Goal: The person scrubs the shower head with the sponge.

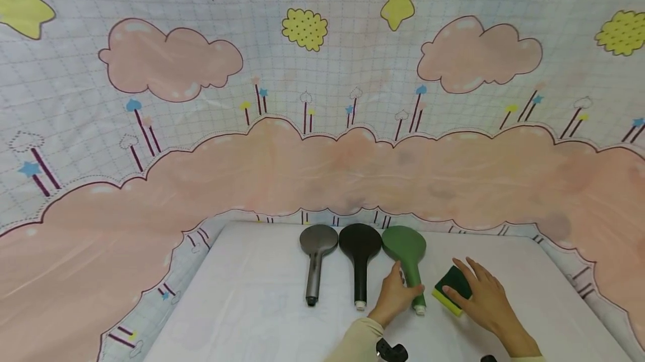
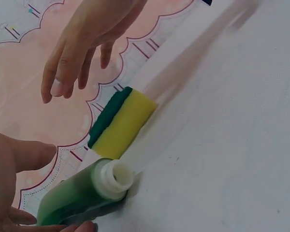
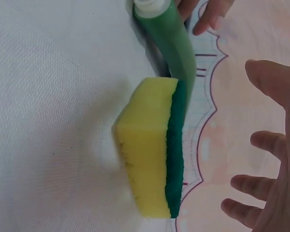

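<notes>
A green shower head [image 1: 405, 245] lies on the white table, its white threaded end [image 2: 117, 177] toward me. My left hand [image 1: 395, 296] is around its handle, thumb to one side and fingers to the other. In the left wrist view the thumb [image 2: 35, 155] stands off the handle; whether the fingers touch it I cannot tell. A sponge [image 3: 147, 145], yellow with a dark green scouring layer on top, lies right of the handle. Above it my right hand [image 1: 484, 300] hovers with fingers spread, apart from the sponge in both wrist views.
Left of the green one lie a black shower head [image 1: 360, 241] and a grey shower head [image 1: 318, 240], side by side with handles toward me. Behind the white table [image 1: 242, 295] hangs a cloth [image 1: 353, 172] printed with clouds and stars.
</notes>
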A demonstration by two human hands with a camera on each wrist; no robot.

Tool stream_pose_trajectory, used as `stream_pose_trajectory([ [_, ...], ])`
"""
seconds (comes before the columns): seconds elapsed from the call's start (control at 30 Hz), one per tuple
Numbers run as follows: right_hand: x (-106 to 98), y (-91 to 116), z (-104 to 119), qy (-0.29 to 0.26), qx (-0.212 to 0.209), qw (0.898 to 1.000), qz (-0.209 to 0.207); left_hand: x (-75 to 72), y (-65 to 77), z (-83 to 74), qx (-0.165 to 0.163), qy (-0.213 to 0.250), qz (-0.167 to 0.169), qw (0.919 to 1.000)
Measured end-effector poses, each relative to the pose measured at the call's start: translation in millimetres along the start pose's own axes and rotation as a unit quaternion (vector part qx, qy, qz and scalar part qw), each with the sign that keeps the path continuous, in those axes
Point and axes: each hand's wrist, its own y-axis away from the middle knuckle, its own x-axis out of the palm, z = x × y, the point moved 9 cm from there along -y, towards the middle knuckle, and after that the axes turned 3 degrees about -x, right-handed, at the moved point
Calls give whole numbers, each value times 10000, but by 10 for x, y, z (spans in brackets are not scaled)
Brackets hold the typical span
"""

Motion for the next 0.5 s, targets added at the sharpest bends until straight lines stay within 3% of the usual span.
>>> stream_pose_trajectory([
  [0.17, 16, 5, -12, 41, 50, 10000, 39, 69, -14, 15, 104, -59, -89, 9999],
  [0.37, 13, 27, -28, 100, 104, 9999, 60, 114, -7, 8, 200, -947, -473, 9942],
  [0.5, 33, 56, -50, 128, 139, 9998, 99, 82, 5, 11, 220, -909, -633, 9936],
])
